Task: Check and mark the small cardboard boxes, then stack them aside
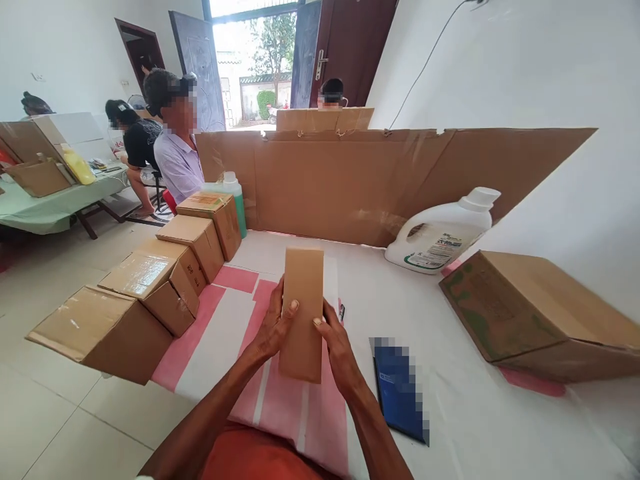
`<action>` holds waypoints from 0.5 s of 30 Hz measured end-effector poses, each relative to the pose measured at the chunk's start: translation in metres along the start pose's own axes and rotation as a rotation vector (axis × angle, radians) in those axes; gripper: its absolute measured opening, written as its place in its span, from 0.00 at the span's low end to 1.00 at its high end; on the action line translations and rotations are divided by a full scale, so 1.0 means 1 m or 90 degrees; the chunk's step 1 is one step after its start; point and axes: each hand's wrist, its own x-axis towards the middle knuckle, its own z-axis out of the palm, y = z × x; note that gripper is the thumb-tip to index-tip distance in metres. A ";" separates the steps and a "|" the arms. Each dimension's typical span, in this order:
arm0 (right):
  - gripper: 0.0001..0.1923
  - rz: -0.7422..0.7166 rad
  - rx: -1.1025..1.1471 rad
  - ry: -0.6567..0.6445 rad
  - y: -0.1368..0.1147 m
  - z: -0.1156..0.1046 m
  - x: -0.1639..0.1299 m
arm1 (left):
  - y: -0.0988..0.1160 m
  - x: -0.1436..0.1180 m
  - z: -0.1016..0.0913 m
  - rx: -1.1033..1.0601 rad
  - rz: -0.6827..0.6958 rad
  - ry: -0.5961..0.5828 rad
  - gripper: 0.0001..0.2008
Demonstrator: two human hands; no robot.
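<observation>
Between my two hands is a narrow brown cardboard box [303,293], held over the pink and white table covering [235,320]. My left hand [277,323] grips its left side, thumb lying on the near face. On the opposite side, my right hand [337,333] presses against the edge with its thumb at the front. Fingers of both hands are partly hidden behind the box. A dark pen [341,312] lies just beyond my right hand. To the right of my right forearm rests a dark blue flat item [397,393], partly blurred out.
Several cardboard boxes [110,330] line the table's left edge, with a green liquid bottle [240,207] behind. A cardboard panel [325,187] stands across the back. A white detergent jug [445,233] and a large carton [540,320] are at right. Other people sit beyond.
</observation>
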 end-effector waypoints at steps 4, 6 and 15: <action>0.40 -0.050 0.010 -0.024 -0.009 0.001 0.000 | -0.001 -0.007 -0.004 0.031 0.087 0.005 0.44; 0.41 -0.051 0.017 -0.025 -0.004 0.004 -0.003 | -0.006 -0.014 -0.005 0.036 0.103 0.018 0.42; 0.29 -0.060 0.024 -0.044 -0.013 0.007 -0.014 | -0.013 -0.013 -0.030 -0.182 0.037 0.090 0.44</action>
